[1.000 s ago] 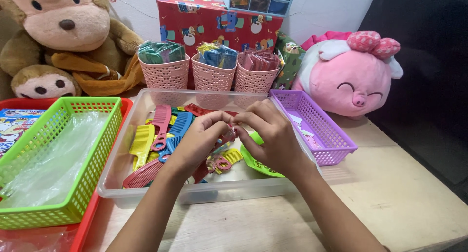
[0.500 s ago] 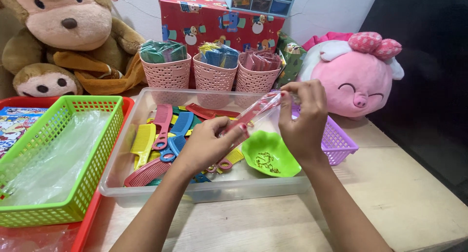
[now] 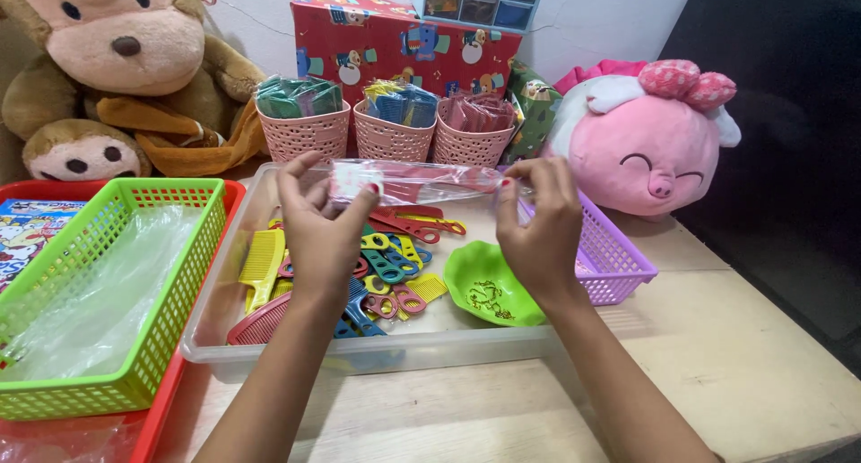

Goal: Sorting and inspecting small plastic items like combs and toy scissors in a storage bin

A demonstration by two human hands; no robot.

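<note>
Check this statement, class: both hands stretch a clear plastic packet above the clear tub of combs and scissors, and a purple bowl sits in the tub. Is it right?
Not quite. The bowl is green, not purple, as the head view shows. Otherwise it holds: left hand and right hand hold the clear packet over the tub.

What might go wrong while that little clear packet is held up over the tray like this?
1. The clear packet is pinched only at its ends by the left hand and right hand; a slip would probably drop it among the combs and scissors in the clear tray.
2. The green dish of tiny pieces sits right under the right hand, so a knock may scatter them.
</note>
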